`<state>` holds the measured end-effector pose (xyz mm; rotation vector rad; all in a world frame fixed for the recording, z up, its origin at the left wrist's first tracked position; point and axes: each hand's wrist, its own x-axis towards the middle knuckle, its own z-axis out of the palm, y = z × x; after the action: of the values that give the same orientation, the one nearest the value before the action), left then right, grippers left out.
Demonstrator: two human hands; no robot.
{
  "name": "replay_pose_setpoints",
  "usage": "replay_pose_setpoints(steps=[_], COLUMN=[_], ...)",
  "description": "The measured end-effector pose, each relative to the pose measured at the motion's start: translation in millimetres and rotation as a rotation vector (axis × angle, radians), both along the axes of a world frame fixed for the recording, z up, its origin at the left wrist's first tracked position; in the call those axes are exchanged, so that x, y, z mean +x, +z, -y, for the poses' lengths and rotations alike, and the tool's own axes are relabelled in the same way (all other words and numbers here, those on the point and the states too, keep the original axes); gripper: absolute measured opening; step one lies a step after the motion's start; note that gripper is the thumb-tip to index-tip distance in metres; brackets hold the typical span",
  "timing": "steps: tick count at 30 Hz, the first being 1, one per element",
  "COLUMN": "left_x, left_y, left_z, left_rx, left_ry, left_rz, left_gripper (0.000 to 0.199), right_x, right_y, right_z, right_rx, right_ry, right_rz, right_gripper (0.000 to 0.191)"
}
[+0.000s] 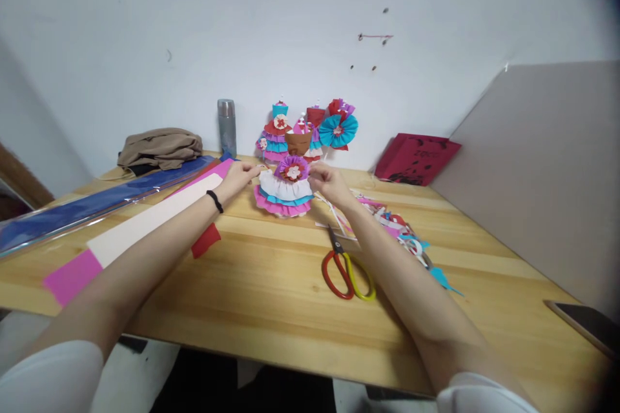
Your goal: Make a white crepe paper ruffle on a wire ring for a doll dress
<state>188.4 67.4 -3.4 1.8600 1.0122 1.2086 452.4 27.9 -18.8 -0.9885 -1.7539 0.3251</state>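
Observation:
A small crepe-paper dress [285,188] stands upright on the table, with a brown top and white, blue and pink ruffled tiers. A purple and red paper flower [293,170] with a white blossom in its middle sits at its waist. My left hand [239,178] is closed in a pinch at the dress's left edge, a black band around the wrist. On the opposite side, my right hand [332,182] pinches the edge near the flower. The fingertips are small in view. Scissors [343,264] with red and yellow handles lie below my right hand.
Finished paper dresses [277,135] and a blue paper rosette [338,131] stand behind. Paper scraps [392,222] lie right; pink and cream paper sheets [155,222], a red scrap [206,241], a grey flask [227,128], brown cloth [159,147], red bag [417,158] and phone [588,322] surround them.

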Motion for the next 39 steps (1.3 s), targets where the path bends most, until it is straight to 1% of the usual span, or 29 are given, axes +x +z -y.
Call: replay_pose_setpoints(steps=[4, 8, 11, 16, 21, 27, 34, 39], left_x=[-3, 8, 15, 19, 23, 20, 8, 10], left_y=[-2.5, 1.8, 4.4, 6.1, 6.6, 3.7, -2.7, -2.2], left_z=[3, 3, 1, -1, -3, -4, 2, 3], left_rx=[-0.014, -0.046, -0.080, -0.099, -0.088, -0.086, -0.079, -0.123], left_ry=[-0.026, -0.119, -0.177, -0.211, -0.257, -0.335, -0.323, -0.408], left_rz=[0.038, 0.043, 0.044, 0.075, 0.095, 0.090, 0.136, 0.126], left_gripper=[0.028, 0.028, 0.024, 0.016, 0.012, 0.024, 0.035, 0.042], right_x=[0, 0, 0, -1, -2, -1, -1, -2], right_y=[0.1, 0.4, 1.0, 1.3, 0.1, 0.3, 0.3, 0.0], right_z=[-1, -1, 0, 3, 5, 6, 6, 7], right_rx=[0.008, 0.013, 0.011, -0.012, -0.018, -0.018, -0.030, -0.033], right_ry=[0.007, 0.017, 0.012, 0.022, 0.019, 0.016, 0.027, 0.014], right_rz=[0.006, 0.017, 0.024, 0.038, 0.039, 0.039, 0.046, 0.046], right_gripper=[0.018, 0.017, 0.017, 0.021, 0.023, 0.023, 0.023, 0.022])
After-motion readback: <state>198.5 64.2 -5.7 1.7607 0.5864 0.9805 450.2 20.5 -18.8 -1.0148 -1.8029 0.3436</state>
